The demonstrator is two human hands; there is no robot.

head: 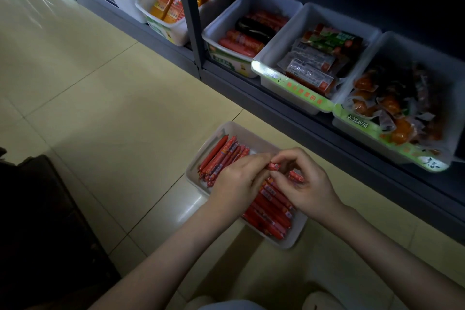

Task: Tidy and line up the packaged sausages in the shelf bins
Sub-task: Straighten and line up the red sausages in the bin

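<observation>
Both hands are over the floor bin, a white tray sitting on the tile. The left hand has its fingers curled, with the tips pinching one end of a short red sausage. The right hand pinches the other end between thumb and forefinger, so the sausage hangs between the two hands, just above the bin. A second red end pokes out under the right fingers, and I can't tell if it's gripped or just lying there.

Under and around the hands is the pile of long red sausages. The ones beyond the left hand lie side by side in a fairly neat row. The ones below the right wrist look looser.

Past the right hand, up and away, is the shelf with a row of shelf bins holding more packaged sausages and snacks. Everything there is well apart from both hands.
</observation>
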